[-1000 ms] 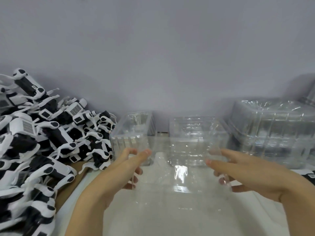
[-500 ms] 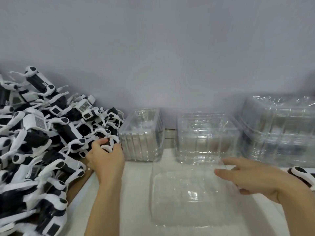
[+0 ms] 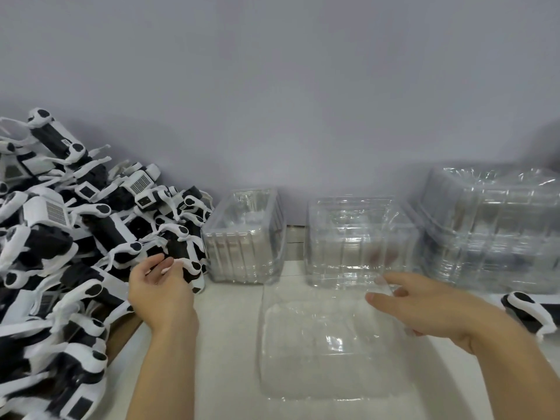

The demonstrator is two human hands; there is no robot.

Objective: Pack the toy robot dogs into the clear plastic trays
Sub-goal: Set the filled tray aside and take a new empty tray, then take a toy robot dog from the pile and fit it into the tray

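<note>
The left hand [image 3: 160, 286] is closing its fingers on a toy dog [image 3: 185, 259] at the pile's edge, best gripped by its stiff body since the thin legs are tangling, while the right hand [image 3: 424, 301] is hovering open over the flimsy clear tray [image 3: 327, 386] on the surface [image 3: 224, 344].

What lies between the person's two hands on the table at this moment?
In the head view, the open clear tray lies flat on the white table between the left hand, at the toy dog pile, and the right hand touching the tray's far edge.
</note>
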